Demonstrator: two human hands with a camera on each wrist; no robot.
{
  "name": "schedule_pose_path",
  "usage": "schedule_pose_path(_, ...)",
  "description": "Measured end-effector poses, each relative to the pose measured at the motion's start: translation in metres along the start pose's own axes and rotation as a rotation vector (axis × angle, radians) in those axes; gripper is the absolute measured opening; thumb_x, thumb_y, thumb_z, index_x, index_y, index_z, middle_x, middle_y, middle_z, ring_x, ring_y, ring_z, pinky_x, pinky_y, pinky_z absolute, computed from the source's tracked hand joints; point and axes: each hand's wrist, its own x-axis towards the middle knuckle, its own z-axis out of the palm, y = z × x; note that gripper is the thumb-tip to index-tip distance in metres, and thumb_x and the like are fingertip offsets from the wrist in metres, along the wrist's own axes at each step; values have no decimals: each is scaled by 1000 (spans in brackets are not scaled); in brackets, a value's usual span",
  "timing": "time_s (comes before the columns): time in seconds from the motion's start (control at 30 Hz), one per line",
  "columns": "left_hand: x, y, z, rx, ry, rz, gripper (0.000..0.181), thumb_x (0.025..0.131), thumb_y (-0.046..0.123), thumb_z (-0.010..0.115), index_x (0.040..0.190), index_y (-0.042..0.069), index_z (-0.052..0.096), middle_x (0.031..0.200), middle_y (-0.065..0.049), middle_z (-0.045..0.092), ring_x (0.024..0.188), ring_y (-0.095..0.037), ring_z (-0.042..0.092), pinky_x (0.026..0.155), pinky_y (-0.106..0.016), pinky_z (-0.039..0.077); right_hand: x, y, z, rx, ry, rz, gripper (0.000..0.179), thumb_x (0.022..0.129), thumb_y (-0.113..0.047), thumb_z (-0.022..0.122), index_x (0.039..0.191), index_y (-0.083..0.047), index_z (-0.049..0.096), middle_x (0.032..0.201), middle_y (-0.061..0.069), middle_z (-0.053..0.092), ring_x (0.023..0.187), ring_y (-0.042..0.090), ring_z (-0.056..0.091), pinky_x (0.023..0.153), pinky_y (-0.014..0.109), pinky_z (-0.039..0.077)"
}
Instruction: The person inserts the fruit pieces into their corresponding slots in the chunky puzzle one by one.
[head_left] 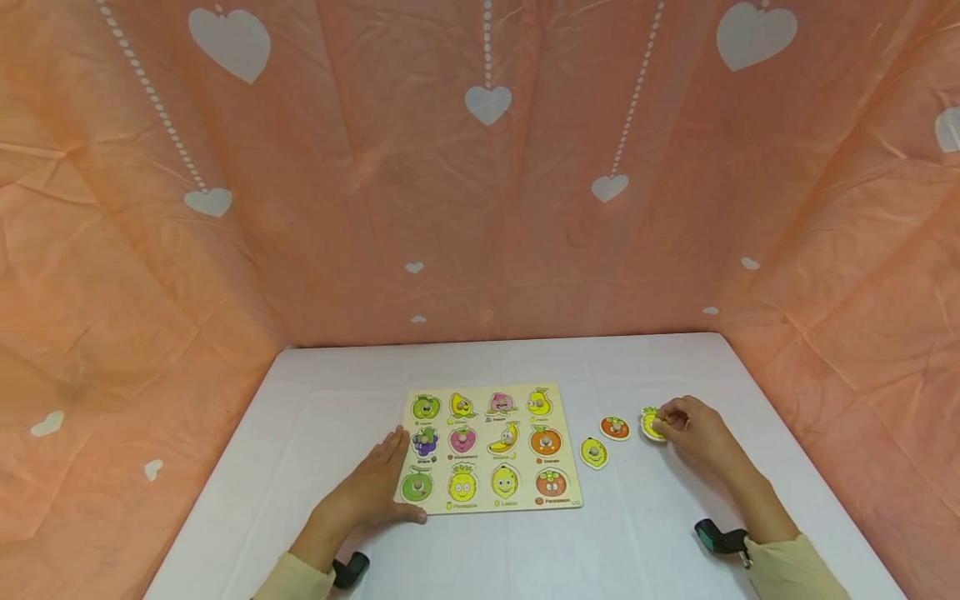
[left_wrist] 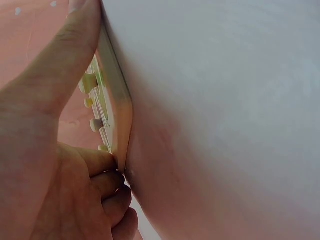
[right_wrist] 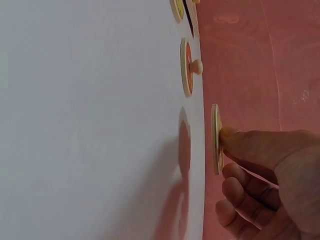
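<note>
My right hand [head_left: 693, 429] pinches the knob of a pineapple puzzle piece [head_left: 651, 423] between thumb and fingertips. In the right wrist view, the piece [right_wrist: 216, 140] is lifted off the white table, apart from its shadow. My left hand [head_left: 378, 479] rests at the near left corner of the wooden fruit puzzle board [head_left: 486, 462], fingers along the left edge and thumb at the front edge. Knobbed fruit pieces sit in the board; the pineapple, lemon and persimmon places show printed pictures without knobs. A persimmon piece [head_left: 615, 428] and a lemon piece [head_left: 595, 452] lie right of the board.
The white table [head_left: 637, 542] carries the board and loose pieces. An orange curtain with white hearts [head_left: 487, 208] encloses its back and sides. A dark strap device is worn at each wrist, such as the right wrist device [head_left: 720, 537].
</note>
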Motion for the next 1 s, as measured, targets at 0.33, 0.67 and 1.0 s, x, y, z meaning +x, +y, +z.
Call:
schedule_pose_path(0.33,-1,1,-2,-13,0,6,138,70,49,99,162,-18,22,171,-37,19,161,-48,20,133,-58,22,6,-27,16,34,-10,-42,15,89,-4,86,97,0,73,88,3,62,81,17,55,65,24,48)
schedule_pose_path(0.67,0,-1,0,-4,-1,-5,139,69,50,100,163,-16,22,172,-35,19,162,-47,20,133,-57,22,12,-44,35,72,5,-134,16,88,-1,86,96,-2,72,87,0,62,79,13,55,64,24,49)
schedule_pose_path(1.0,2,-3,2,3,3,-9,139,69,51,99,163,-16,22,173,-34,18,162,-47,20,133,-57,22,16,-62,55,112,-51,-188,16,90,-5,86,98,-5,72,86,-3,58,77,10,52,63,23,47)
